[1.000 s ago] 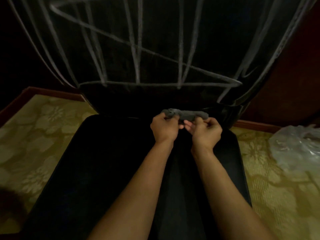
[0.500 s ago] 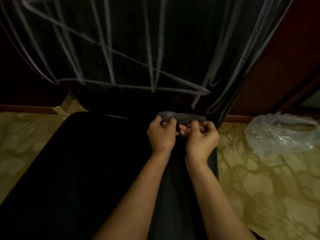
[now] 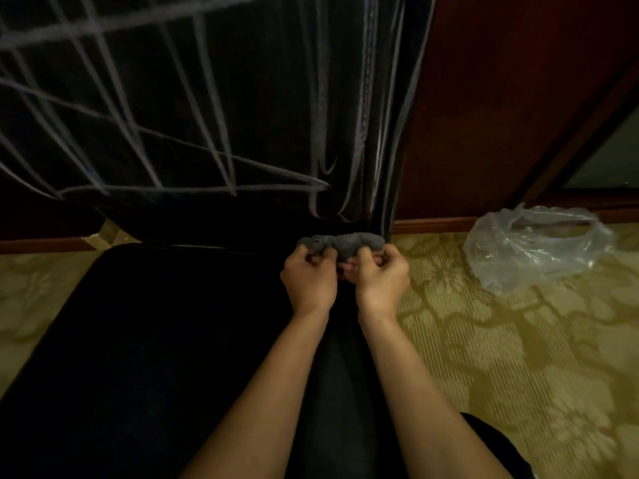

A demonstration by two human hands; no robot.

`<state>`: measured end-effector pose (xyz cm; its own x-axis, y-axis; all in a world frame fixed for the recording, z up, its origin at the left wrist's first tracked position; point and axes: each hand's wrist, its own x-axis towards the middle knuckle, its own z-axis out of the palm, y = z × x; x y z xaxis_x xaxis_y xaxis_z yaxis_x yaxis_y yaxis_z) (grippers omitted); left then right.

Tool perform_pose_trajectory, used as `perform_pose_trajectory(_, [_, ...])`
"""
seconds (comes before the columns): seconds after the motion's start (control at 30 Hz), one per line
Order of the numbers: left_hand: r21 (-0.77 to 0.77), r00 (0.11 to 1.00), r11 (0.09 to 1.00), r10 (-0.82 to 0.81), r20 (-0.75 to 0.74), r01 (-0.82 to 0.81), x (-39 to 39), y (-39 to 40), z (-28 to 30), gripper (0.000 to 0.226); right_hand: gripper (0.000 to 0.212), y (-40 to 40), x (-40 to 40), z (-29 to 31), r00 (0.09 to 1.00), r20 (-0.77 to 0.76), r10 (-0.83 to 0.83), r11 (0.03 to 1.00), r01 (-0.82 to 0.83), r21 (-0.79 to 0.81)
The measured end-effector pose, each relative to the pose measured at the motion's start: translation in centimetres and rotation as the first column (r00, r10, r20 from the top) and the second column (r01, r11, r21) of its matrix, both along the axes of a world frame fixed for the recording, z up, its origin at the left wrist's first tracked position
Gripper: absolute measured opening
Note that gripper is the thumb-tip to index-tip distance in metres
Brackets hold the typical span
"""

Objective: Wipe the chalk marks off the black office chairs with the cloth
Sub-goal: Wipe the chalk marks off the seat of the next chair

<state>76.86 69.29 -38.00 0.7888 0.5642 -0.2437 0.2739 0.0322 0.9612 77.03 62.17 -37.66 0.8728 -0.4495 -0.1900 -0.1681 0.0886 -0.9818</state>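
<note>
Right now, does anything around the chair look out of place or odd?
Yes. A crumpled clear plastic bag lies loose on the carpet right of the chair. The chair back is still covered in chalk lines, and the cloth is bunched between both hands, not spread.

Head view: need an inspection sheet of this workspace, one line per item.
Surface: black chair seat, no chalk visible on it in this dim light.
Job's things: chair backrest crossed with many chalk marks; grey cloth bunched up, held above the back of the seat.
Clutter: clear plastic bag lying on the carpet to the right.
Grippers: left hand and right hand both grip the cloth, side by side.
Cables: nothing seen.
Surroundings: patterned yellow-green carpet; dark red-brown wooden wall with baseboard behind the chair.
</note>
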Motion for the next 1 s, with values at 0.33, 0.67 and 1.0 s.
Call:
perform_pose_trajectory(0.33, [-0.058, 0.964, 0.998, 0.031, 0.264, -0.016, 0.1, -0.3, 1.5, 0.015, 0.023, -0.6, 1.1, 1.5, 0.987, 0.156, 0.046, 0.996, -0.033, -0.085])
perform_pose_trajectory(0.67, [-0.087, 0.988, 0.994, 0.059, -0.145, -0.072, 2.1, 1.0, 0.3, 0.006, 0.02, -0.3, 4.2, -0.4, 0.963, -0.263, 0.055, 0.955, -0.127, -0.267])
perform_pose_trajectory(1.0, [-0.276, 0.978, 0.94, 0.207, -0.017, -0.203, 2.3, 1.7, 1.0, 0.025, 0.013, 3.5, 3.9, -0.7, 0.986, -0.166, -0.025, 0.994, 0.007, -0.109])
